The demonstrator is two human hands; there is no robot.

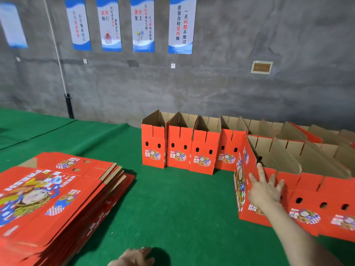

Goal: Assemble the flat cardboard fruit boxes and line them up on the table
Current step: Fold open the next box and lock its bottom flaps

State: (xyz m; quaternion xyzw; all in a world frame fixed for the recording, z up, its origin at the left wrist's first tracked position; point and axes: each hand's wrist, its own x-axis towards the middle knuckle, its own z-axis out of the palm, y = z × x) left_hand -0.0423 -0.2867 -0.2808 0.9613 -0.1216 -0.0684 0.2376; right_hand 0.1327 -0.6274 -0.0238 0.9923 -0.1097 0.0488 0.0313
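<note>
Your right hand (266, 191) presses spread fingers (260, 170) against the nearest box (307, 200), at the tabletop's (172, 198) right. Your left hand (134, 257) rests near you, fingers relaxed. Flat boxes (57, 198) lie stacked at left.

Bottom edge cuts off left hand (134, 257); left edge crops stack of flat boxes (48, 198); near row of assembled boxes (311, 189) runs off right.

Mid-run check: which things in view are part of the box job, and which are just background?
Job: stack of flat boxes; back row of assembled boxes; front box touched by the right hand; green table.
Just there: wall posters; wall plaque; white cable.
</note>
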